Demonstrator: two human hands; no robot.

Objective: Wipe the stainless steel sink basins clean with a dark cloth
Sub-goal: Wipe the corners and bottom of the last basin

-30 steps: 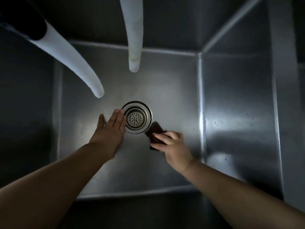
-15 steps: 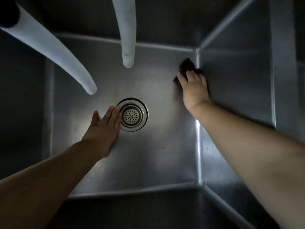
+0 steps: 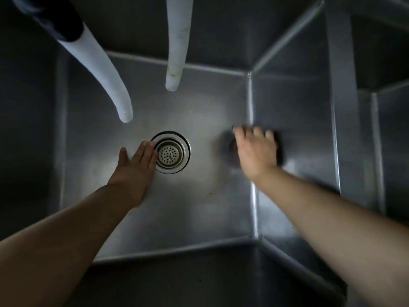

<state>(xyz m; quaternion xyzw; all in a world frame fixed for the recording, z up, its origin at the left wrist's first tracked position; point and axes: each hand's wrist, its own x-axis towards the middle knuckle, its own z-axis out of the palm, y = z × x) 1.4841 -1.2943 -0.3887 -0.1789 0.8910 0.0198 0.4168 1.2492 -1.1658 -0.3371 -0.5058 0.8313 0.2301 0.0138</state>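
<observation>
One square stainless steel sink basin [image 3: 199, 207] with smooth brushed walls holds two pale curved hoses [image 3: 99, 69], one round perforated drain strainer [image 3: 169, 152] and one dark cloth [image 3: 232, 145]. The right hand [image 3: 254, 149], fingers spread and blurred, presses the cloth at the floor's right edge, nearer than the far corner half a second ago. The left hand [image 3: 135, 167] stays flat, fingers together, beside the strainer.

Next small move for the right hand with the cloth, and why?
Probably sweep the cloth toward the near right corner along the floor-wall seam. The right hand presses it flat at that seam mid-basin; the left hand rests flat by the drain, bracing.
</observation>
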